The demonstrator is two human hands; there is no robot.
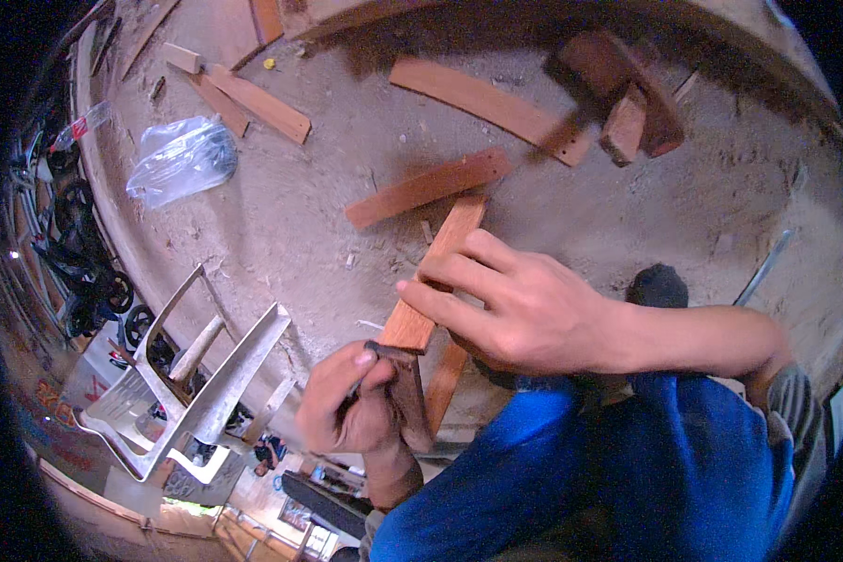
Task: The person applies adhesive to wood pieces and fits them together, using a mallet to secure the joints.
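My right hand (534,314) is closed over a reddish-brown wooden slat (407,323), its fingers lying across the upper face. The slat slants from the middle of the floor down toward me. At its near end, my left hand (351,403) has its fingers curled and pressed together against a darker wooden piece (408,398). This darker piece meets the slat's end at an angle. Whether a small item is also pinched in the left fingers, I cannot tell. Another wooden strip (448,379) shows below the right hand, partly hidden.
Loose boards lie on the dusty floor ahead, among them a drilled slat (431,187) and a longer one (487,108). A wooden block (625,126) is at the far right. A clear plastic bag (183,159) and a tipped white chair (215,403) are on the left.
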